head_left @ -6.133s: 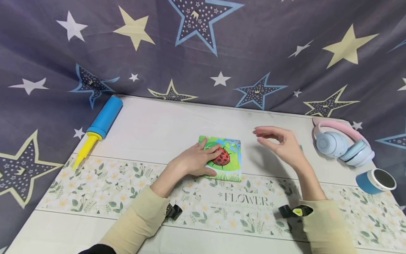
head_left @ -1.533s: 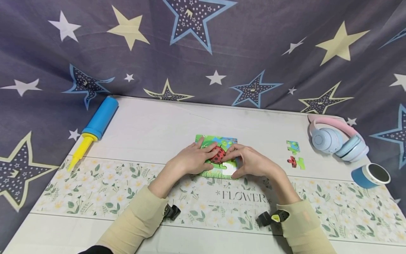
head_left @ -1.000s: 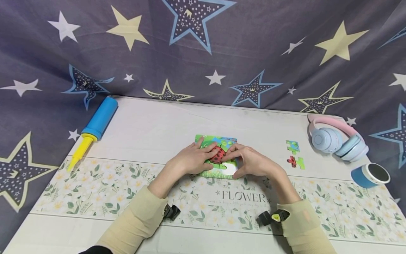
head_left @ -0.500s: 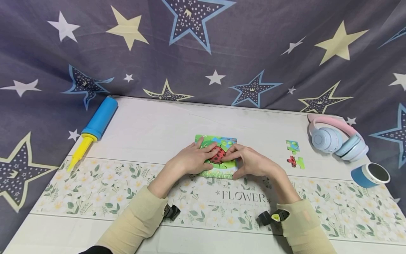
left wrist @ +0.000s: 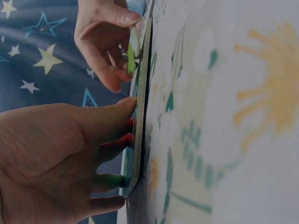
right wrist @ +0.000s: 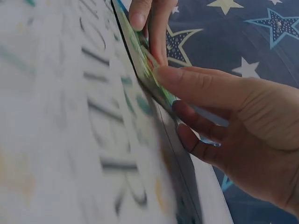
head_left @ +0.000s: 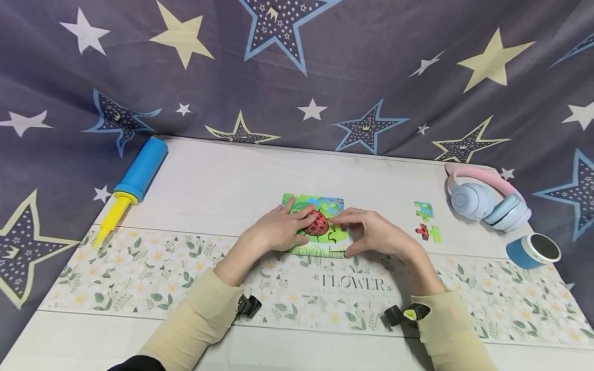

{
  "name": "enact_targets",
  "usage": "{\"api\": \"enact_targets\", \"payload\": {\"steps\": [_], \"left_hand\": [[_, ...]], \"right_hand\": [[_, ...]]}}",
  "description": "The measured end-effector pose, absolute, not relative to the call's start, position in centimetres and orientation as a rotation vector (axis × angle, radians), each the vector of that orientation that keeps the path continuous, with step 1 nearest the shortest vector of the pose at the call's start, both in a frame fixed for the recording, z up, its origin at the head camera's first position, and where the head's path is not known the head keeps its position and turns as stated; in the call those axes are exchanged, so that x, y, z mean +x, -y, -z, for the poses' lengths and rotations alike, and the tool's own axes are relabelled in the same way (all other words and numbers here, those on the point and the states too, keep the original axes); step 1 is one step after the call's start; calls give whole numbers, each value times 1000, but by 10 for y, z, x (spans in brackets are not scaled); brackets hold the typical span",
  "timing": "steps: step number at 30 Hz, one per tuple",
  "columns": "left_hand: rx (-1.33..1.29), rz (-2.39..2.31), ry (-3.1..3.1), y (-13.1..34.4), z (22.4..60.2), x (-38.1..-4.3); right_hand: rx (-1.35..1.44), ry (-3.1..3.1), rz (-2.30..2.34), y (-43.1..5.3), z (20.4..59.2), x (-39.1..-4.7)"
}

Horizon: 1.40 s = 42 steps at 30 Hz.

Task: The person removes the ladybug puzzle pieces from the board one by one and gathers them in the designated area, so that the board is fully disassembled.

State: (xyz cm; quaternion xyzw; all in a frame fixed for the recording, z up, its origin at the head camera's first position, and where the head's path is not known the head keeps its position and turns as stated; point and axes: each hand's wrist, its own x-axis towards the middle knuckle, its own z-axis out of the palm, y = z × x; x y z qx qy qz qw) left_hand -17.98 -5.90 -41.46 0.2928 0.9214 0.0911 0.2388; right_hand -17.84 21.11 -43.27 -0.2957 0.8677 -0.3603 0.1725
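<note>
Ladybug puzzle: square, flat jigsaw board with a green-and-blue leafy print and a red black-spotted ladybug, lying flat mid-desk; dial centred here, 12 toward the back cloth.
Left hand: at 9 o'clock, palm down, fingers straight and fanned over the board, fingertips pressing it; grips nothing.
Right hand: just past 3 o'clock, fingers bent, thumb set a little apart from them; pinches a thin green jigsaw piece.
Thin green jigsaw piece: at the board's 4 o'clock corner, tilted a bit against the board in the left wrist view; partly hidden by fingers, fit cannot be told.
Loose pieces: at 3 o'clock, past the right hand, a blue-and-green knobbed jigsaw piece, with red-and-green jigsaw cardboard just beside it at 6 o'clock; one piece or two, cannot tell.
Headphones: pale-blue-and-pink padded headphones, nearly 3 o'clock, beyond the loose pieces.
Cup: blue cup with white rim, just past 3 o'clock, near the headphones.
Pump: blue cylinder with yellow tapered nozzle, between 9 and 10 o'clock, well apart.
Desk: white cover with floral band, "FLOWER" lettering at 5 o'clock.
Back cloth: dark grey star-print fabric, 12 o'clock.
Sleeves: beige, both arms.
</note>
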Motion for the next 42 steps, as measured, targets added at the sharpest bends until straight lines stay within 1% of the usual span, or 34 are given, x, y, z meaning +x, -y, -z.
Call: {"api": "enact_targets", "payload": {"steps": [6, 12, 24, 34, 42], "left_hand": [[804, -255, -2536, 63, 414, -181], [808, -257, -2537, 63, 415, -182], [825, -249, -2528, 59, 417, -182], [833, -250, -2535, 59, 416, -179], [828, -256, -2530, 61, 416, -180]], "right_hand": [[-784, -2489, 1095, -235, 436, -177], [-659, -2532, 1172, -275, 436, -170], [-627, -2678, 1148, -348, 432, -145], [-613, -2745, 1120, -387, 431, -128], [-551, -2708, 1129, -403, 435, -117]]}}
